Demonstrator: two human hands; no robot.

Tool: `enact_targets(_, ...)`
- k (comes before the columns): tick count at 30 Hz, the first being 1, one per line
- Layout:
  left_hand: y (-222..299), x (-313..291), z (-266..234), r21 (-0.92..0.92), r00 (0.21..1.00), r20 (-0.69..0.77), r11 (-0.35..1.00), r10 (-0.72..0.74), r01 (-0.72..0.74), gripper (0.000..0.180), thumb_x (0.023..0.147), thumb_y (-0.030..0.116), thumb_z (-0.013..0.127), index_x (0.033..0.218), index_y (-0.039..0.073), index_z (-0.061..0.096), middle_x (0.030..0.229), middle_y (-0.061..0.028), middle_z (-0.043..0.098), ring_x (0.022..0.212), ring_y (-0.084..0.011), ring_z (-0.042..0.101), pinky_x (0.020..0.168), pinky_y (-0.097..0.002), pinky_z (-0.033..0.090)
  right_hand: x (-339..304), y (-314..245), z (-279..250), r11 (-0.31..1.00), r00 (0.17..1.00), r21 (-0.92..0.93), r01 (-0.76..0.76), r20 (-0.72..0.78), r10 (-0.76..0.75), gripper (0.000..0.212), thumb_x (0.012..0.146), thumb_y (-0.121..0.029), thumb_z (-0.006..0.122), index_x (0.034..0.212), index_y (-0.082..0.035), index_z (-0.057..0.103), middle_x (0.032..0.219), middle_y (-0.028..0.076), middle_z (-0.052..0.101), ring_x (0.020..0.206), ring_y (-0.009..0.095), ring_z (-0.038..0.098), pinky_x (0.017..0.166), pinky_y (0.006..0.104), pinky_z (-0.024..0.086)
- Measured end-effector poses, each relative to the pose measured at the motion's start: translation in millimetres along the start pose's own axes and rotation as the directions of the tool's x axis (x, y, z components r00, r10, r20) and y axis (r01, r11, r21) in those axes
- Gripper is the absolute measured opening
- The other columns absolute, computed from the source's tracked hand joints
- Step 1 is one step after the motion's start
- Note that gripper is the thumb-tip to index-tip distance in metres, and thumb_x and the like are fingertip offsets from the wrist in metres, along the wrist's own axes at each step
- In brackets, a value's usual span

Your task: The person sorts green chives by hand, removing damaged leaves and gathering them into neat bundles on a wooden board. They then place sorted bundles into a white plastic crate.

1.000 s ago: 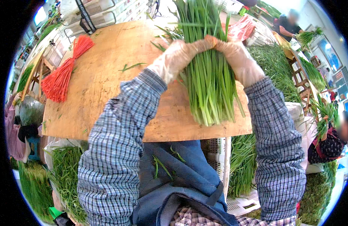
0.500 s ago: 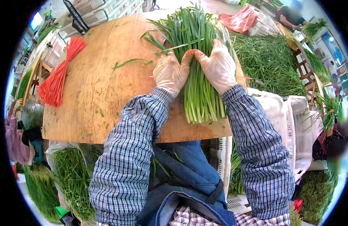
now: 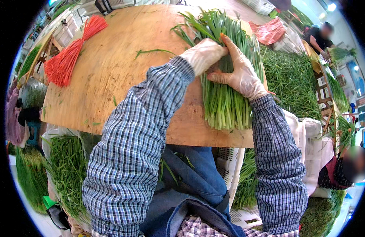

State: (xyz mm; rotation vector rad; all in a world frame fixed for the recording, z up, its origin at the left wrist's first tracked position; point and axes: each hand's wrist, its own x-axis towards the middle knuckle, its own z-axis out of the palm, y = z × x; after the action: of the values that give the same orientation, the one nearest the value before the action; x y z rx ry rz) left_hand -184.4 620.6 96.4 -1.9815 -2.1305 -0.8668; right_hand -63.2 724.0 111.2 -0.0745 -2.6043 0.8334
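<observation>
A thick bunch of garlic chives (image 3: 226, 104) lies on the wooden board, pale cut stems toward me and green leaves pointing away. Over the upper left of the bunch is my left hand (image 3: 204, 56), thinly gloved and closed; its fingertips are tucked out of sight, so what they hold is hidden. My right hand (image 3: 243, 79), gloved too, rests on top of the chives, thumb and forefinger stretched apart. Its forefinger points up along the leaves. A short red end, like a tie strip, sticks out from beneath the bunch beside my right wrist.
The wooden board (image 3: 123, 75) carries a bundle of red tie strips (image 3: 74, 53) at left and a stray leaf. A heap of loose greens (image 3: 291, 83) lies to the right, near pink-red strips (image 3: 271, 31). White crates and bagged greens stand below the board. Co-workers are at the right.
My left hand has left its grip on the bunch's left side, moving up and right across it. My right thumb and forefinger have spread over the chives. The view has shifted slightly.
</observation>
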Motion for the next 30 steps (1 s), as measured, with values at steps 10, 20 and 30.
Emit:
enact_targets(10, 43, -85, -27, -0.718, 0.701, 0.204, 0.383, -0.683, 0.582, 0.024, 0.081, 0.017, 0.056, 0.096, 0.000, 0.062, 0.068, -0.0033, 0.060, 0.056, -0.0086, 0.053, 0.051, -0.0224, 0.044, 0, 19, -3, 0.989, 0.989, 0.059, 0.134, 0.062, -0.138, 0.075, 0.056, -0.016, 0.075, 0.124, -0.007, 0.044, 0.131, 0.012, 0.039, 0.123, 0.026, 0.036, 0.104, 0.0328, 0.027)
enact_targets(20, 83, -104, 25, -0.337, 0.677, 0.199, 0.599, -0.709, 0.726, 0.027, 0.075, 0.023, 0.062, 0.082, -0.003, 0.063, 0.071, -0.0188, 0.062, 0.066, -0.0254, 0.062, 0.061, -0.0337, 0.048, 1, 16, -1, 0.994, 0.990, 0.027, 0.107, 0.090, -0.109, 0.076, 0.056, -0.018, 0.074, 0.125, -0.006, 0.044, 0.131, 0.012, 0.039, 0.124, 0.026, 0.034, 0.104, 0.0321, 0.026)
enact_targets(30, 88, -102, 26, -0.185, 0.640, 0.005, 0.629, -0.768, 0.755, 0.014, 0.071, 0.014, 0.057, 0.069, 0.000, 0.057, 0.063, -0.0197, 0.057, 0.061, -0.0351, 0.057, 0.058, -0.0378, 0.048, 4, 16, 5, 0.984, 0.986, -0.116, 0.136, 0.108, -0.124, 0.075, 0.055, -0.023, 0.073, 0.122, -0.003, 0.045, 0.131, 0.015, 0.039, 0.122, 0.028, 0.036, 0.103, 0.0324, 0.028)
